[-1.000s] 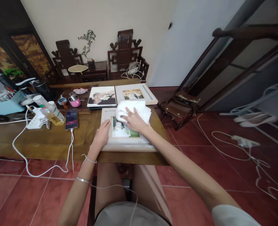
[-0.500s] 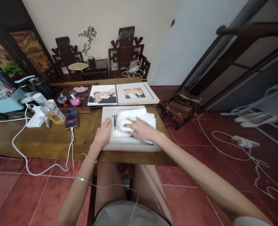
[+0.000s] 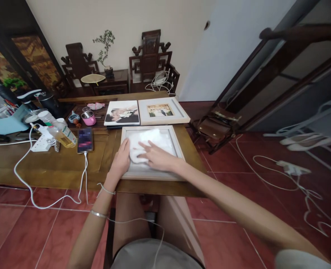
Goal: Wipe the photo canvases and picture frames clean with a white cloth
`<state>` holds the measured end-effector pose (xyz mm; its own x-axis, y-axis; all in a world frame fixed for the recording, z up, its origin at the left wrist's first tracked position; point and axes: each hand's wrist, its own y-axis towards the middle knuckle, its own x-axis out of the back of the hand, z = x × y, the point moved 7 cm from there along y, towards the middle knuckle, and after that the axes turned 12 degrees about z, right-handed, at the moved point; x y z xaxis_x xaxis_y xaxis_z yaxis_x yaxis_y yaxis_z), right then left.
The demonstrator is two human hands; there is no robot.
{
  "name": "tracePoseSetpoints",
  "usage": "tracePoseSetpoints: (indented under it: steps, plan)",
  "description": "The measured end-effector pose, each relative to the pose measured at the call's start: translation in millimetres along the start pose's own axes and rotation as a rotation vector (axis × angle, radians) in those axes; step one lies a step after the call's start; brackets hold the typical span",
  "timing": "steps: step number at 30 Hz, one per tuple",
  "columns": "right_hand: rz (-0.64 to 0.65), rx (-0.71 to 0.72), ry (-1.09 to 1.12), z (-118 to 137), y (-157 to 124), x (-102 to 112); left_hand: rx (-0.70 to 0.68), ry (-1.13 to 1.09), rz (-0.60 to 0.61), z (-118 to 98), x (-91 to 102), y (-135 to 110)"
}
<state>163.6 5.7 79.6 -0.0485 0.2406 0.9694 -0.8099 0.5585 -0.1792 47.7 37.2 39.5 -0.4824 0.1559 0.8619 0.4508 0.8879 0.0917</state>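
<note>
A light wooden picture frame (image 3: 154, 175) lies flat near the table's front edge. At its left side, my left hand (image 3: 121, 158) grips the border, fingers held close together. A white cloth (image 3: 137, 151) is bunched under my right hand (image 3: 156, 155), which presses it against the glazed front with fingers somewhat spread. Cloth and hand cover most of the picture inside. Just behind sit another framed picture (image 3: 179, 112) and a white-edged photo panel (image 3: 122, 113), side by side.
To the left on the wooden table (image 3: 98, 175) are a phone (image 3: 85, 140) on a white cable, an oil-coloured bottle (image 3: 63, 135), a power strip (image 3: 43, 144) and a pink cup (image 3: 89, 118). A brown bag (image 3: 212, 125) is beyond the table's right end.
My right hand has slid the cloth leftward across the frame, close to my left hand. The frame's right side is now uncovered. My left hand stays at the left border, shifted slightly.
</note>
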Motion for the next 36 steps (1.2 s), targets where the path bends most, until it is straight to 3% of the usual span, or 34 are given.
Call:
tracePoseSetpoints:
  steps: [3, 6, 8, 11, 14, 17, 20, 23, 27, 30, 33, 36]
  plan:
    - [0.065, 0.051, 0.044, 29.9, -33.6, 0.1, 0.029, 0.05, 0.036, -2.0, -1.1, -0.1]
    - [0.129, -0.062, 0.091, 32.1, -61.5, 1.7, 0.023, 0.124, 0.055, -6.9, -0.2, -0.5]
    - [0.166, -0.201, 0.095, 13.8, -73.9, 0.4, 0.025, 0.171, 0.086, -9.2, -0.6, -0.3]
    - [0.135, -0.414, 0.036, -34.7, -80.8, -1.9, 0.03, 0.219, 0.124, -11.3, -0.9, 0.4]
    - [-0.038, -0.58, -0.044, -86.0, -74.9, 1.5, 0.043, 0.225, 0.136, -11.5, -1.0, 1.0]
    - [-0.189, -0.679, -0.065, -115.6, -63.0, 4.2, 0.078, 0.213, 0.143, -9.5, -1.8, 1.3]
    - [-0.194, -0.618, -0.101, -108.9, -49.7, 1.9, 0.09, 0.213, 0.154, -9.1, -2.7, 1.3]
    - [-0.117, -0.487, -0.117, -78.3, -52.3, -3.7, 0.097, 0.212, 0.158, -9.3, -2.1, 1.2]
    - [-0.003, -0.345, 0.066, -37.0, -87.4, -5.1, 0.112, 0.228, 0.179, -9.2, -2.0, 1.0]
    - [0.045, -0.261, 0.243, -22.0, -116.5, 6.7, 0.099, 0.247, 0.18, -9.5, -2.2, 1.3]
    - [-0.047, -0.38, 0.206, -38.3, -130.8, 29.7, 0.068, 0.263, 0.169, -9.3, -2.4, 1.9]
    - [-0.258, -0.606, -0.031, -71.9, -125.8, 51.5, 0.053, 0.27, 0.169, -8.1, -3.0, 2.1]
